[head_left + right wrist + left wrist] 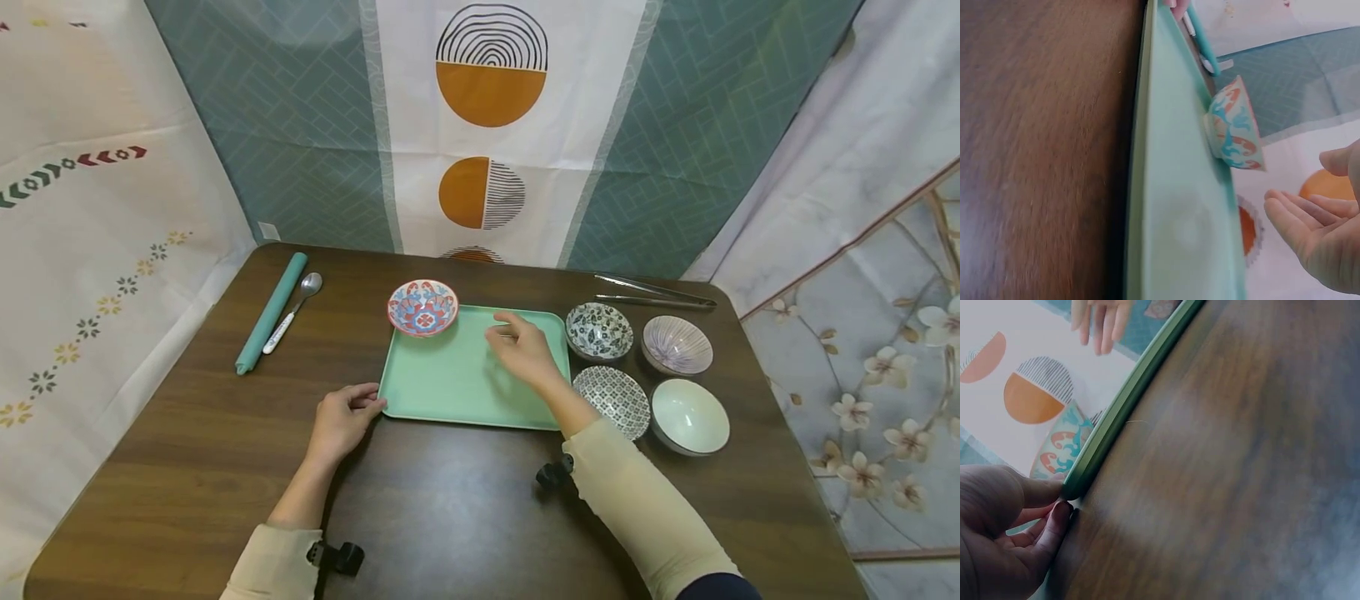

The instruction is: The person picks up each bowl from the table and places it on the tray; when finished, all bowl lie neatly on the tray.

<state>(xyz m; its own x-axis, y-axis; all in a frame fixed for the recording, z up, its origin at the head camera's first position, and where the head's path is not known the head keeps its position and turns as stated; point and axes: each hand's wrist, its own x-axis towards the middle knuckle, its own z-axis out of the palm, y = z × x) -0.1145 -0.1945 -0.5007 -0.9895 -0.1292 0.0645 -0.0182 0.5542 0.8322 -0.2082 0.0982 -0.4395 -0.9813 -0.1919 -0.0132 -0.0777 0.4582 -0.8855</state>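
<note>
A pale green rectangular tray (442, 379) lies on the table. At its near left corner my left hand (343, 421) pinches the rim between thumb and fingers; the left wrist view shows the same hand (1007, 528) at the tray corner. Over the tray's right half hovers my right hand (521, 350), holding nothing. Its fingers are loosely bent and apart from the thumb in the right wrist view, where the hand (1325, 225) is above the tray surface. A red and blue patterned bowl (423, 308) stands upright in the tray's far left corner.
Right of the tray are a floral bowl (599, 332), a purple-striped bowl (677, 345), a black-and-white patterned bowl (612, 402) and a white-lined bowl (690, 417). Metal tongs (656, 293) lie behind them. At left are a teal rolled mat (272, 313) and a spoon (292, 313).
</note>
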